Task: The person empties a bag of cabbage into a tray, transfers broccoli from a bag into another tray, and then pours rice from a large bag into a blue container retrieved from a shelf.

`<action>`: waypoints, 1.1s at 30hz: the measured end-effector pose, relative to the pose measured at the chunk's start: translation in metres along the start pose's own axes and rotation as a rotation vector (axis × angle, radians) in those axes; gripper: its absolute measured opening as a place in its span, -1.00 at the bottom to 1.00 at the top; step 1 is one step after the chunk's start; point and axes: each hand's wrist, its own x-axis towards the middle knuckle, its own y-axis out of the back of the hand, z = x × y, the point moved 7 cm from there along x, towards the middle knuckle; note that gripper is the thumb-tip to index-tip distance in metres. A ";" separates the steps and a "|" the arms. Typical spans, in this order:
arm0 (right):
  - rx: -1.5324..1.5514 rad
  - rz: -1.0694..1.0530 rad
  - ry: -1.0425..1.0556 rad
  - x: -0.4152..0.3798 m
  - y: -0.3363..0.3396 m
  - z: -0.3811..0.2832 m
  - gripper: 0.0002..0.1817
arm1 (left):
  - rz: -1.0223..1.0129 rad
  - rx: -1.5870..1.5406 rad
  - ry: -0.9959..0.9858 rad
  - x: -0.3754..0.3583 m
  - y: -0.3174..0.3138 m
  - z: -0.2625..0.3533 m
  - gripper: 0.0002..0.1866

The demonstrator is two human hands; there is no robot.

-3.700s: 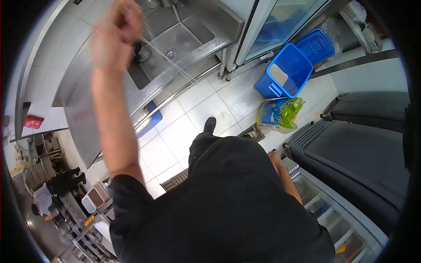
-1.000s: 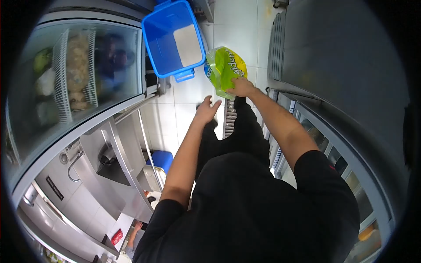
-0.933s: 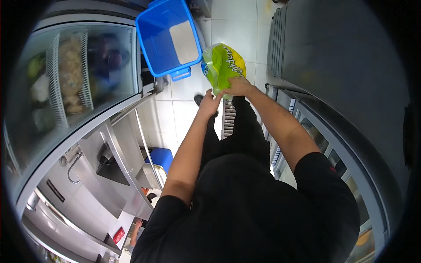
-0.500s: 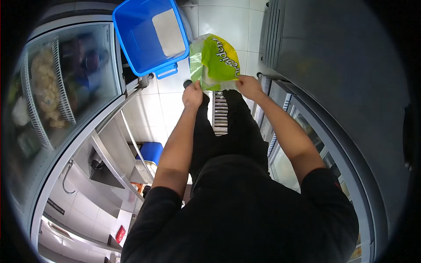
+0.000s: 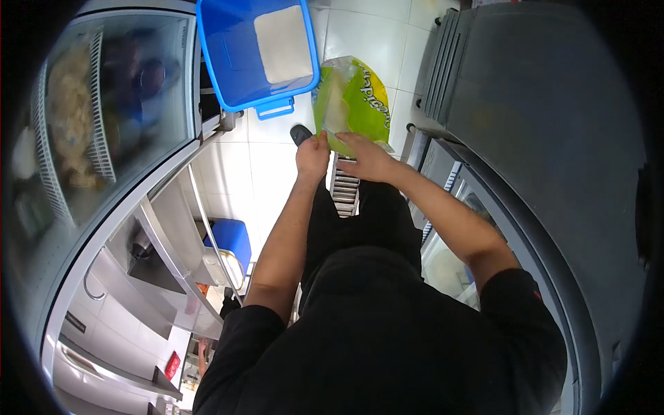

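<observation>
A green and yellow plastic bag point(image 5: 356, 104) with dark lettering hangs in front of my legs, its near edge toward me. My left hand point(image 5: 313, 159) is closed on the left part of that edge, thumb along the plastic. Close beside it, my right hand point(image 5: 370, 160) has the same edge between thumb and fingers, with its fingers pointing left. Just beyond and left of the bag stands a blue bin point(image 5: 232, 69) with a handle on its near side. Pale white contents point(image 5: 283, 45) cover part of the bin's inside.
A glass-doored fridge point(image 5: 131, 90) is on the left, a dark grey appliance point(image 5: 539, 104) on the right. Below me are a metal floor grate point(image 5: 344, 190) and white tiles point(image 5: 363, 34). A blue-and-white container point(image 5: 232, 245) stands lower left. Another person's arm point(image 5: 203, 356) shows there.
My right hand has moved left along the bag's edge, close to my left hand. The bag's near edge is drawn narrower. The bin and bag appear shifted right in view.
</observation>
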 end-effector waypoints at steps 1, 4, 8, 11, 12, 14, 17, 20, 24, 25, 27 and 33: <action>-0.074 -0.157 -0.022 0.012 -0.033 0.023 -0.17 | 0.003 -0.008 -0.006 0.001 0.002 -0.001 -0.48; -0.260 -0.533 -0.193 0.026 -0.070 0.075 -0.01 | 0.027 -0.034 0.000 -0.002 0.006 -0.012 -0.52; -0.455 -0.507 -0.473 0.014 -0.016 0.104 -0.06 | 0.043 -0.117 0.071 -0.003 0.008 -0.035 -0.52; -0.612 -0.516 -0.383 -0.002 -0.008 0.141 -0.08 | -0.012 -0.260 0.044 0.007 -0.011 -0.028 -0.51; -0.639 -0.505 -0.307 -0.008 -0.021 0.151 -0.08 | -0.031 -0.311 0.040 0.008 -0.016 -0.027 -0.50; -0.635 -0.425 -0.151 -0.010 -0.029 0.130 -0.09 | -0.063 -0.316 0.001 0.005 -0.011 -0.006 -0.50; -0.468 -0.204 -0.032 -0.006 -0.037 0.075 -0.08 | -0.141 -0.342 0.022 0.002 -0.016 0.007 -0.49; -0.237 -0.018 -0.052 0.012 -0.066 0.079 -0.05 | -0.178 -0.342 0.035 0.005 -0.024 0.008 -0.50; -0.148 0.164 -0.016 0.050 -0.081 0.101 -0.17 | -0.200 -0.131 -0.058 0.014 -0.026 0.009 -0.46; -0.083 0.195 -0.009 0.062 -0.079 0.104 -0.24 | -0.214 -0.153 -0.083 0.012 -0.024 0.016 -0.45; 0.026 0.133 0.016 0.072 -0.083 0.107 -0.53 | -0.159 -0.055 -0.164 0.015 -0.038 0.019 -0.45; 1.296 0.421 -0.474 0.053 -0.142 0.200 -0.76 | -0.235 -0.275 -0.132 0.024 -0.052 0.041 -0.52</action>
